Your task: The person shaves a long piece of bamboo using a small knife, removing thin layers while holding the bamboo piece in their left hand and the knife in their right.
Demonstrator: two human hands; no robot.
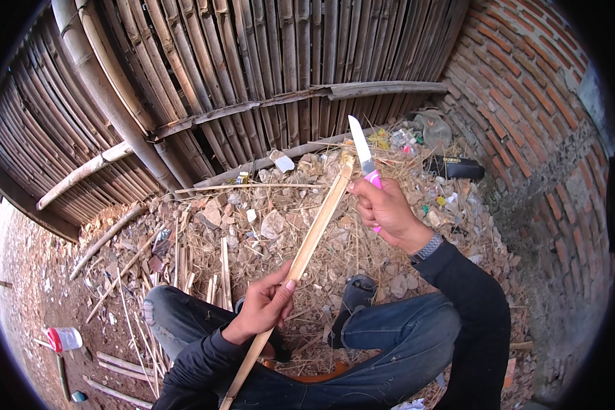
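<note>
My left grip [266,302], just left of the frame's lower centre, is closed around a long, flat strip of pale split bamboo [316,236], thumb lying along its upper face. The strip slants across the middle of the frame, from the bottom edge left of centre up to its frayed end above centre. My right grip [391,213], right of centre, is wrapped around the pink handle of a small knife with a pale, straight blade [360,142]. The blade points upward just beside the strip's far end; I cannot tell whether the knife touches it.

My blue denim jeans [403,331] show at the bottom, knees bent. Stony ground littered with straw [273,225] spreads through the middle. A brown wall of upright bamboo slats [273,55] fills the top, a red brick wall [526,89] the right, and a red-and-white cylindrical container [64,339] lies lower left.
</note>
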